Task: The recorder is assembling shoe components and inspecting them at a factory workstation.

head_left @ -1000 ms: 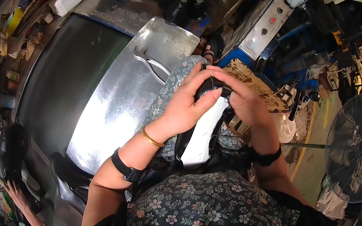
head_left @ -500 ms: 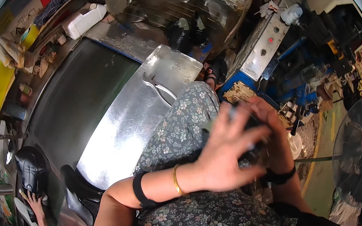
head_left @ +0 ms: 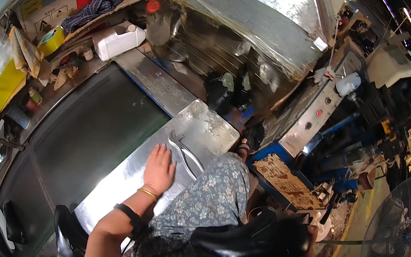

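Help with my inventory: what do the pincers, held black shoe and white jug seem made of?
Pincers: polished metal, likely steel, from silvery highlights. Black shoe: smooth, glossy leather or synthetic; sheen leaves that open. White jug: opaque, probably plastic, with rounded edges.

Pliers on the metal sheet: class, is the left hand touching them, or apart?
Apart: the head view shows a strip of bare metal sheet between the left hand and the pliers.

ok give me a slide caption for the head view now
Left hand over a shiny metal plate beside pliers, right hand holding a glossy black shoe over floral fabric.
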The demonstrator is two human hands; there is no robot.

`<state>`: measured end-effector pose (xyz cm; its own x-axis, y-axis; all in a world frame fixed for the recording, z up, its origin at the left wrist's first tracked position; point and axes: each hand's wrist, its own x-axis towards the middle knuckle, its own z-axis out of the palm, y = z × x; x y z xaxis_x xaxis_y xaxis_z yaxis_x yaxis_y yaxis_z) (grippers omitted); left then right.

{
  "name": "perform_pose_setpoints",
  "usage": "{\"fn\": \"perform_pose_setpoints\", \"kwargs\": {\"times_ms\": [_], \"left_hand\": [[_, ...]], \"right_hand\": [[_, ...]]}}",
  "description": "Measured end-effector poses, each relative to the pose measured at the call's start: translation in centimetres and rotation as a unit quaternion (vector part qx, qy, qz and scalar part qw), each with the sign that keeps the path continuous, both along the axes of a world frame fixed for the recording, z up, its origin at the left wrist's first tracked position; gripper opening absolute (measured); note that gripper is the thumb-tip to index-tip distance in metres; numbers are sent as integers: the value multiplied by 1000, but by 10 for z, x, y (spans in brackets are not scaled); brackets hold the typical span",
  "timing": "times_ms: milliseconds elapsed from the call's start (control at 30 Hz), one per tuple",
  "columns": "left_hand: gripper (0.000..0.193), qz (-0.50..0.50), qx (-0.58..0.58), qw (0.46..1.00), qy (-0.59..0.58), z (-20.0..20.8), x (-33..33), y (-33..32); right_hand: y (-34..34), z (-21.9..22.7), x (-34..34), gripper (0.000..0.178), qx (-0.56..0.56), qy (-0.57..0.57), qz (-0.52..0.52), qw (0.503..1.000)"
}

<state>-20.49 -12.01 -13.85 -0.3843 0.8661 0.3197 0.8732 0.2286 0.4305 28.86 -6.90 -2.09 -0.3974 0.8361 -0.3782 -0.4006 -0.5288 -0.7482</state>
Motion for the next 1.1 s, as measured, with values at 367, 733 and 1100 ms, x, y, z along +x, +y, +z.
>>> {"fn": "perform_pose_setpoints", "kwargs": {"times_ms": [367, 733, 1100], "left_hand": [[50, 1, -44, 999, 29, 23, 6, 14], [50, -4, -64, 998, 10, 32, 5, 11], [53, -32, -40, 999, -18, 20, 4, 14]], "right_hand": [[230, 9, -406, 59, 166, 82, 54, 981], [294, -19, -442, 60, 717, -455, 76, 522], [367, -90, -470, 89, 483, -561, 183, 646]]}}
